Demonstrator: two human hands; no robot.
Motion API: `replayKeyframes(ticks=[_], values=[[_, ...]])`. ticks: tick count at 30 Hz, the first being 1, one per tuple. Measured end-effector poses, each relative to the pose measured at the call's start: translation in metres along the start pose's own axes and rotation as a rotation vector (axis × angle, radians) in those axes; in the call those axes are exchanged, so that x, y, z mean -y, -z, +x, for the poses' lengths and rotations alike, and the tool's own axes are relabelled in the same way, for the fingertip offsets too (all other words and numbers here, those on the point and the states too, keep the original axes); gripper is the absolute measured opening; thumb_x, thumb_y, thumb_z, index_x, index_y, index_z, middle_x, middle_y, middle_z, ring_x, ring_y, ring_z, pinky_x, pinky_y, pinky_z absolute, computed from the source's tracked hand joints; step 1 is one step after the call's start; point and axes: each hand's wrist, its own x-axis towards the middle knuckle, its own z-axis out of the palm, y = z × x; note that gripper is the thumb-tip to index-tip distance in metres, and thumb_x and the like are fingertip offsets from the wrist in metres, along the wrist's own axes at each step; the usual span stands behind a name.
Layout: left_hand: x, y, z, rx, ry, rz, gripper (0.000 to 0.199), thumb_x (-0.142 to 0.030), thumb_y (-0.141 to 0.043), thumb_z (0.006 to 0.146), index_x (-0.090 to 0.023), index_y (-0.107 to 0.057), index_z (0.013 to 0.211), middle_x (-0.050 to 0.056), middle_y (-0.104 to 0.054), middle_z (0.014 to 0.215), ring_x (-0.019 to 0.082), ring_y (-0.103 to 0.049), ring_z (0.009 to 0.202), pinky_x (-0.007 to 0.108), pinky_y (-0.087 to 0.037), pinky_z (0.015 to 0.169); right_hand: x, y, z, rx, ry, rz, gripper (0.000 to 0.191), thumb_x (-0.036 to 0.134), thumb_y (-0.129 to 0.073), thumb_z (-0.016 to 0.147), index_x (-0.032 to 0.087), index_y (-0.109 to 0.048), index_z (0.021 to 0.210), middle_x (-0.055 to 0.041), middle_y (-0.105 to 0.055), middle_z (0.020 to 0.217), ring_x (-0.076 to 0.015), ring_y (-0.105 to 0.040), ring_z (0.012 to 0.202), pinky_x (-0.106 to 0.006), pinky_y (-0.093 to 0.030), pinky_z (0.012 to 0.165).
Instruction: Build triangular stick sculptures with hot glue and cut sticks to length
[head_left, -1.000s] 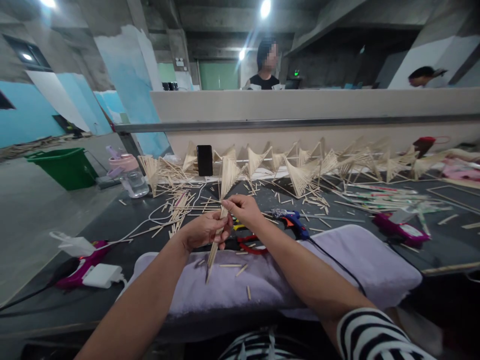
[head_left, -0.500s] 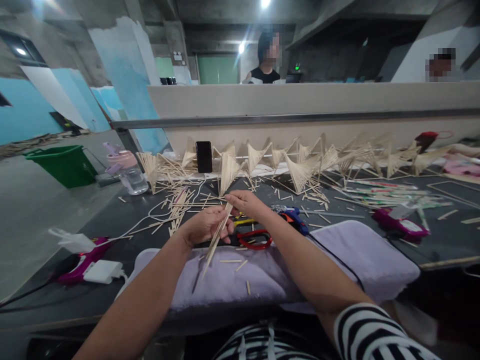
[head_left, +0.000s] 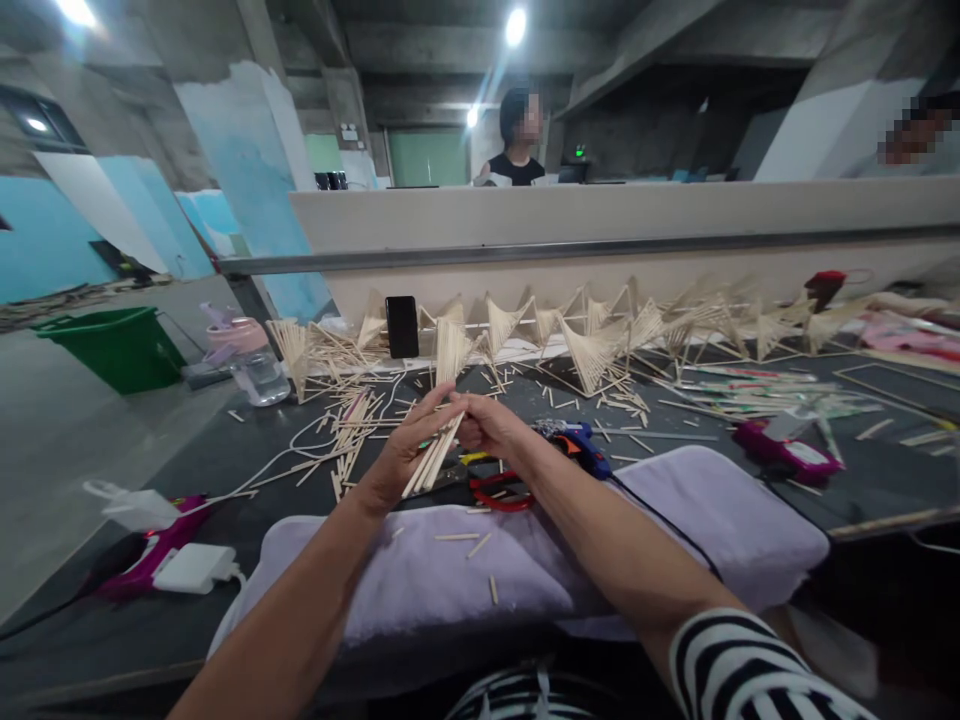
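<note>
A small bundle of thin wooden sticks (head_left: 435, 462) slants between my two hands, its lower ends spread slightly apart. My left hand (head_left: 409, 445) is on its left side, with the fingers reaching forward along the sticks. The fingers of my right hand (head_left: 487, 425) are curled against the bundle from the right. Where the upper ends stop I cannot tell, as a fan of sticks (head_left: 450, 348) stands right behind. Just below my right hand are red-handled pliers (head_left: 501, 492), partly hidden by the wrist. To the right lies a blue glue gun (head_left: 589, 448).
A lilac cushion (head_left: 480, 560) with several short stick pieces lies before me. Twisted stick models (head_left: 592, 355) line the back beside a phone (head_left: 402, 327). A water bottle (head_left: 255, 365) and power strips (head_left: 146, 555) are on the left. A co-worker (head_left: 517, 140) is behind the partition.
The sticks' lower ends have drawn up off the cushion towards my hands. My left hand's fingers have straightened, and both hands are closer together. My view has tilted up slightly.
</note>
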Motion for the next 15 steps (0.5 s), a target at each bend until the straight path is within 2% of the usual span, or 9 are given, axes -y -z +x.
replayKeyframes(ticks=[2,4,7,10,12,15], values=[[-0.007,-0.001,-0.001,0.012,-0.027,-0.021,0.034,-0.023,-0.049,0.082,-0.021,-0.056,0.116,0.009,-0.04,0.135,0.024,-0.029,0.127,0.041,-0.022,0.105,-0.005,-0.004,0.002,0.034,-0.107,0.032,0.026,0.027,-0.049,0.077,0.018,-0.033,0.059,0.0101,-0.024,0.04,-0.0035,-0.015,0.034,-0.015,-0.015,0.034],[-0.011,-0.003,-0.003,-0.045,-0.017,-0.048,0.027,-0.024,-0.044,0.084,-0.02,-0.061,0.105,0.009,-0.054,0.122,0.023,-0.039,0.121,0.041,-0.026,0.103,-0.01,-0.009,0.004,0.057,-0.171,0.039,0.023,0.024,-0.047,0.077,0.018,-0.033,0.06,0.0106,-0.022,0.04,-0.0034,-0.013,0.034,-0.014,-0.014,0.034],[-0.009,-0.005,-0.006,-0.194,0.104,-0.074,0.023,-0.026,-0.042,0.085,-0.018,-0.063,0.088,0.007,-0.065,0.098,0.021,-0.055,0.098,0.037,-0.037,0.092,-0.018,-0.017,0.006,0.092,-0.307,0.054,0.033,0.038,-0.04,0.083,0.019,-0.03,0.058,0.0112,-0.019,0.039,-0.0036,-0.009,0.033,-0.014,-0.014,0.033],[-0.006,-0.004,-0.006,-0.287,0.271,-0.126,0.023,-0.031,-0.045,0.084,-0.016,-0.062,0.079,0.006,-0.065,0.087,0.019,-0.058,0.086,0.031,-0.043,0.082,-0.024,-0.02,0.005,0.123,-0.431,-0.027,0.045,0.055,-0.03,0.083,0.019,-0.033,0.057,0.0111,-0.019,0.037,-0.0039,-0.011,0.032,-0.015,-0.016,0.031],[-0.006,-0.001,-0.004,-0.311,0.366,-0.269,0.023,-0.033,-0.047,0.082,-0.016,-0.061,0.077,0.006,-0.065,0.083,0.018,-0.059,0.083,0.029,-0.045,0.076,-0.024,-0.02,0.004,0.068,-0.372,-0.265,0.051,0.062,-0.03,0.08,0.017,-0.043,0.059,0.0087,-0.028,0.035,-0.0047,-0.02,0.03,-0.017,-0.022,0.031],[-0.006,0.003,-0.001,-0.281,0.468,-0.597,0.023,-0.035,-0.047,0.082,-0.015,-0.057,0.077,0.004,-0.065,0.074,0.016,-0.06,0.072,0.028,-0.047,0.067,-0.016,-0.015,0.002,-0.115,-0.139,-0.598,0.047,0.058,-0.044,0.076,0.014,-0.054,0.061,0.0029,-0.045,0.041,-0.0072,-0.036,0.033,-0.02,-0.029,0.034]])
